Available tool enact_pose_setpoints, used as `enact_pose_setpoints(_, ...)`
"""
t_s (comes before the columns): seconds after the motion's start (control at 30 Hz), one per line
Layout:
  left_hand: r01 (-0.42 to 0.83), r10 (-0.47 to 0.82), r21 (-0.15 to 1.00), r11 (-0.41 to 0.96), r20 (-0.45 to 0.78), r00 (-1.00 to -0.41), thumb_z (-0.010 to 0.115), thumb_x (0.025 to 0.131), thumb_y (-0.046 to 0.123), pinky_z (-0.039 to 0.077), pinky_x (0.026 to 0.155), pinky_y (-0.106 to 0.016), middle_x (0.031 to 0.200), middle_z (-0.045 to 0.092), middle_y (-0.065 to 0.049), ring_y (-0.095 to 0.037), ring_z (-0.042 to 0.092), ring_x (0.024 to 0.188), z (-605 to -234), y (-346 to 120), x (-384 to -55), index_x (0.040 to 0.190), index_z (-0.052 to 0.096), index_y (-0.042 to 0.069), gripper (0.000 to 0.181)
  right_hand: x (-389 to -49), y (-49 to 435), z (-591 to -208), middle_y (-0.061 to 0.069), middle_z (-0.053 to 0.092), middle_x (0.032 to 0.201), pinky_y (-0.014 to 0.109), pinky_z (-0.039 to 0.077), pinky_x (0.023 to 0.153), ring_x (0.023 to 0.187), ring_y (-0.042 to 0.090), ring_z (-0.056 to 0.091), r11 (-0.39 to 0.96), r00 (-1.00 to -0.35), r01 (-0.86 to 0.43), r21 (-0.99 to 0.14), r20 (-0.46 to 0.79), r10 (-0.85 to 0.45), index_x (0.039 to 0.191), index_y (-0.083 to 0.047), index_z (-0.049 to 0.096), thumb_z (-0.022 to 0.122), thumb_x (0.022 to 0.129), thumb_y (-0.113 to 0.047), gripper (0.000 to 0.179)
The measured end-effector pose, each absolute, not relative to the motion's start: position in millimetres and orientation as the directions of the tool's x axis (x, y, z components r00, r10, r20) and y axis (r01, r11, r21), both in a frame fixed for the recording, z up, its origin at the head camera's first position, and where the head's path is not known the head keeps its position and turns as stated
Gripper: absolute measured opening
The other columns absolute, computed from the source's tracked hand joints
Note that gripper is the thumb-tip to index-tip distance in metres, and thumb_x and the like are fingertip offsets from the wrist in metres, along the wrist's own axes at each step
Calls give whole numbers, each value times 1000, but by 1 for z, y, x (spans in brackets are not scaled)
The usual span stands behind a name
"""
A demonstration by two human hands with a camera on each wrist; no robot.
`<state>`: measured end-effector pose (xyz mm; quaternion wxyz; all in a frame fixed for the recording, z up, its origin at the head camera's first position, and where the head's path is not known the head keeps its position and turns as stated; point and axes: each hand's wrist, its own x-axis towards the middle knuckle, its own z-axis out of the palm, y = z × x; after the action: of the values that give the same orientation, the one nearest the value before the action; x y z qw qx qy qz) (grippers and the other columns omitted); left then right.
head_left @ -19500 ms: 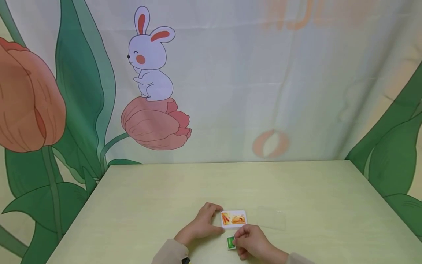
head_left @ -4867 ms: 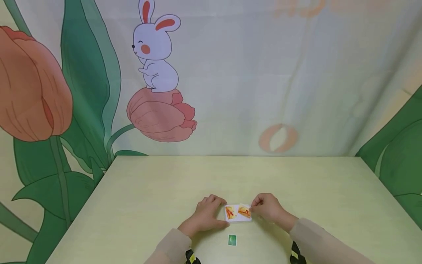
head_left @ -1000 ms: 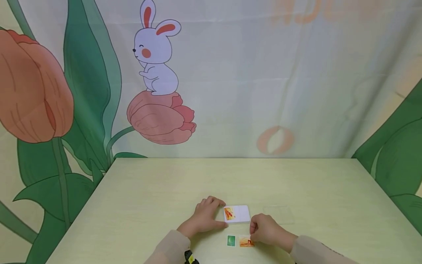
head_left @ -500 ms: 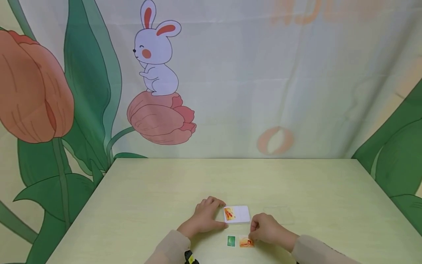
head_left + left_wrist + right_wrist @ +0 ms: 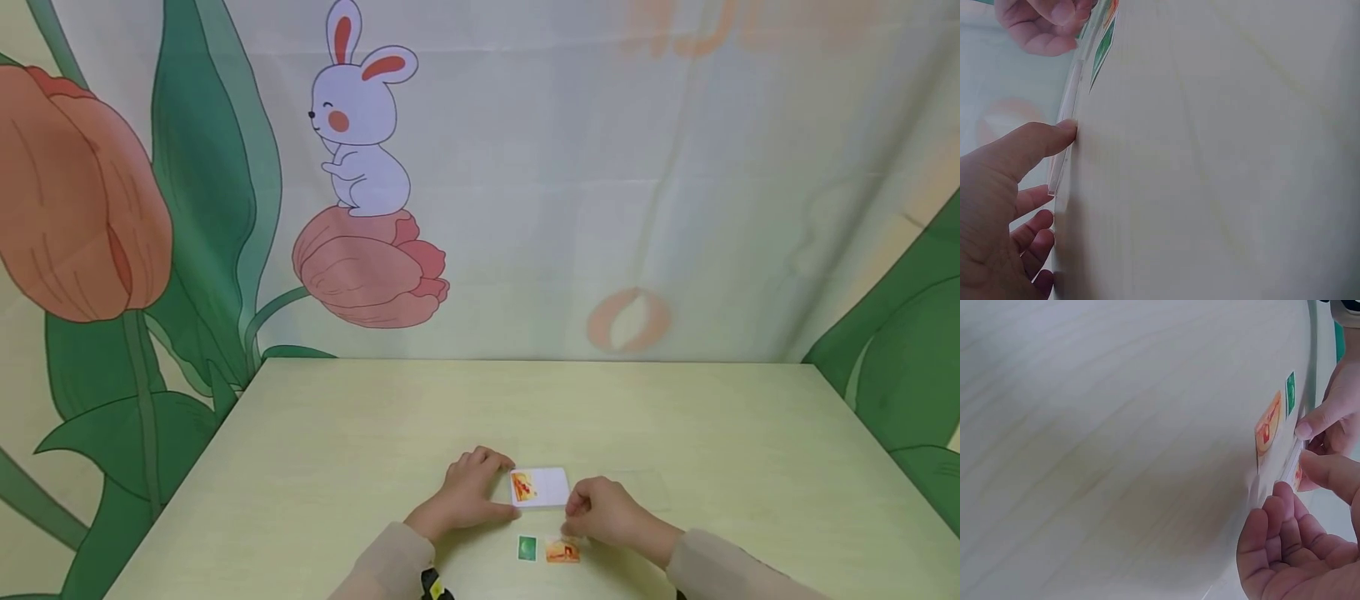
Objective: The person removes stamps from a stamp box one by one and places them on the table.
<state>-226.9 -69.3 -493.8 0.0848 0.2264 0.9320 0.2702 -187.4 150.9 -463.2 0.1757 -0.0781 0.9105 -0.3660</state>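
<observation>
A flat white box with clear edges (image 5: pixel 553 487) lies on the table; an orange picture (image 5: pixel 523 486) fills its left part, and its right part is plain white. My left hand (image 5: pixel 468 492) holds the box at its left end, thumb on the near edge and index finger on the far edge. Below it lie a small green card (image 5: pixel 527 548) and, to its right, an orange picture card (image 5: pixel 562 551). My right hand (image 5: pixel 611 518) hovers just above the orange card. In the right wrist view its thumb and fingers (image 5: pixel 1260 534) stand apart, with nothing seen between them.
A faint clear plastic lid (image 5: pixel 648 492) lies right of the box, partly behind the right hand. The pale tabletop (image 5: pixel 360 425) reaches back to a curtain (image 5: pixel 510 208) printed with a rabbit and tulips.
Earlier the green card was laid down. The orange card went from the box's right part to the table beside it. Now my right hand has let go and risen slightly; the left stays.
</observation>
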Motion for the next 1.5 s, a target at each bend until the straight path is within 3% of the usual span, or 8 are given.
enact_pose_setpoints(0.5, 367, 463, 549, 751, -40, -886, 74, 71, 41, 31, 93, -45, 121, 48, -6, -23, 42, 108, -494, -69, -227, 121, 52, 14, 60, -189, 142, -460, 2, 54, 68, 24, 39, 55, 61, 13, 47, 686, -946, -1, -727, -221, -236, 88, -3, 62, 77, 70, -11, 25)
enact_pose_setpoints(1.5, 380, 478, 560, 736, -33, -878, 73, 72, 43, 31, 93, -47, 120, 48, -6, -24, 42, 109, -496, -72, -228, 121, 52, 14, 61, -208, 117, -463, 5, 59, 81, 28, 44, 68, 74, 14, 51, 706, -972, -103, -700, -79, -221, 94, -1, 63, 77, 69, -9, 30)
